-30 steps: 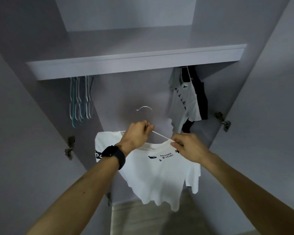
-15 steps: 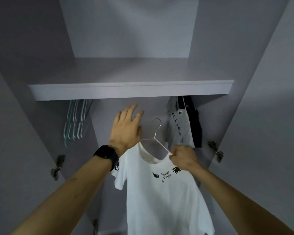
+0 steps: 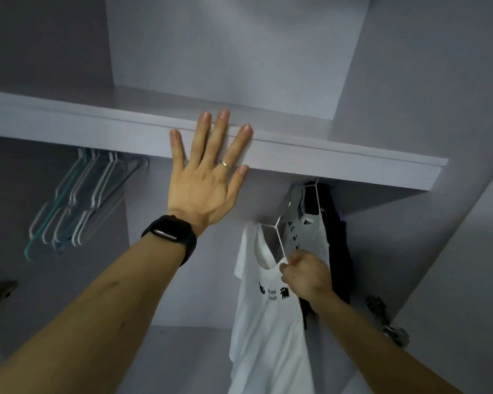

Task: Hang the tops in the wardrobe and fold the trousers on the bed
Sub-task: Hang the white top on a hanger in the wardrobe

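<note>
Head view: the white T-shirt [image 3: 268, 336] with small black prints on its chest hangs on a thin white hanger [image 3: 279, 240] under the wardrobe shelf [image 3: 353, 169], right of centre. The right hand [image 3: 306, 277] is curled, pinching the hanger's arm at the shirt's shoulder. Whether the hook sits on a rail cannot be told. Just beside it on the right hang a white top [image 3: 310, 237] with black marks and a dark garment [image 3: 339, 251]. The left hand [image 3: 205, 183], fingers straight and spread, lies flat against the shelf's front edge, with a black watch [image 3: 171, 231] on the wrist. Bare hangers [image 3: 77, 203] hang at the far left.
</note>
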Available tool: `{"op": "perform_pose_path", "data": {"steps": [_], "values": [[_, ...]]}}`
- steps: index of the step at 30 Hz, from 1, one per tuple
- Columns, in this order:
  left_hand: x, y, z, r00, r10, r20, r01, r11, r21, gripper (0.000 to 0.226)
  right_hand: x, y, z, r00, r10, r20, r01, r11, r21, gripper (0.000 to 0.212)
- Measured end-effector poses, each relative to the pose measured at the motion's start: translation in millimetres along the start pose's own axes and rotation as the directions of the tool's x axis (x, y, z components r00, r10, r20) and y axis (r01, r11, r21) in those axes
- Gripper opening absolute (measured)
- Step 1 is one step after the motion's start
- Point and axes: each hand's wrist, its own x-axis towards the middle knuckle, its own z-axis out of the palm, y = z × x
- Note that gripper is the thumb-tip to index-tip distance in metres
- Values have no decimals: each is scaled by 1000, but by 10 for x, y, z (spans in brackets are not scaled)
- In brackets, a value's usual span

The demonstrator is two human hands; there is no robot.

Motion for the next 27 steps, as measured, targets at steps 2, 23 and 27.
{"op": "perform_pose_path", "data": {"steps": [2,23,27], "values": [[-35,-4,125,997,3,-83,-2,1000,13,64,192,44,128,999,11,-44,-9,1000,29,14],[-119,29,410,929,-37,-369,19,999,-50,54,1317,-255,14,943,-1,-332,-84,967,-242,18],[-155,61,419,941,-46,-336,26,998,-62,54,1351,-176,-79,940,46,-337,-133,961,-242,18]]}}
